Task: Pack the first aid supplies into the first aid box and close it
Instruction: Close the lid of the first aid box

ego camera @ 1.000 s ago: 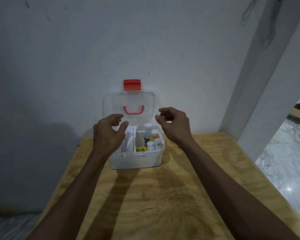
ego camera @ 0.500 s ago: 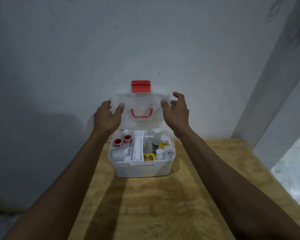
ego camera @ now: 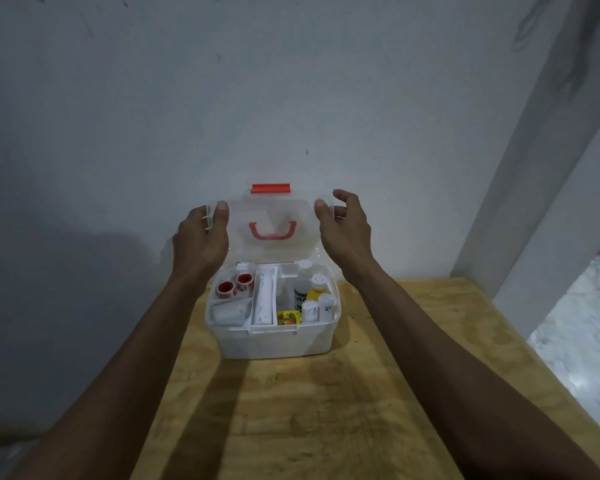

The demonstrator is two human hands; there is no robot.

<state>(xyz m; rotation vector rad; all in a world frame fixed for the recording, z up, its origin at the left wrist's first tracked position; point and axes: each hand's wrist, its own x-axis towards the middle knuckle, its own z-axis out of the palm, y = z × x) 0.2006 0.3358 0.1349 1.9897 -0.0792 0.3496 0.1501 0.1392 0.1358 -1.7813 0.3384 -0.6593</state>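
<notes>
- Head view: white plastic first aid box (ego camera: 278,341) sits at the back of the wooden surface (ego camera: 326,410), against the wall.
- Supplies already packed: red tape rolls (ego camera: 234,285), small bottles (ego camera: 312,296), yellow packet (ego camera: 287,317).
- Clear hinged lid (ego camera: 274,216) upright, red latch (ego camera: 270,188) on top.
- Left hand (ego camera: 201,240) and right hand (ego camera: 343,230) each pinch a lid corner; grip narrow.
- Left to do, by my reading: swing the lid down, latch it.
- Bare surface in front; wall close behind.

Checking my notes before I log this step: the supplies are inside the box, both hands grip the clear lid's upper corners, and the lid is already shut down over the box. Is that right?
Not quite. The head view shows the lid standing open and upright, not shut. The rest holds: the supplies lie inside the box, and the left hand and right hand hold the lid's upper corners.
</notes>
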